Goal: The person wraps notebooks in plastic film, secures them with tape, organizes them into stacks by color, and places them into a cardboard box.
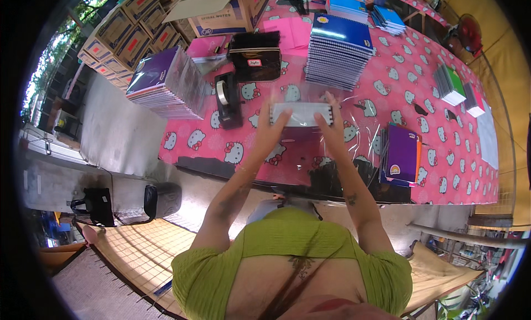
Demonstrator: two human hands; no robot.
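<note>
Between my two hands, a small bundle of spiral notebooks [301, 115] is held upright over the table, its white page edges toward me and dark coils at both ends. My left hand [271, 125] grips the left end, thumb on the near face. On the right end, my right hand [331, 127] presses in the same way. Clear plastic film [359, 137] lies around the bundle and spreads to the right. Slight blur covers my fingers. Right of my hands lies a pile of purple-topped notebooks [402, 154].
A tall stack of blue notebooks [338, 52] stands just beyond my hands. Left are a black tape dispenser [228, 101], a black box [254, 57] and wrapped purple notebooks [166, 82]. Cardboard boxes [130, 32] stand at far left. Green notebooks [449, 85] lie right on the pink tablecloth [442, 171].
</note>
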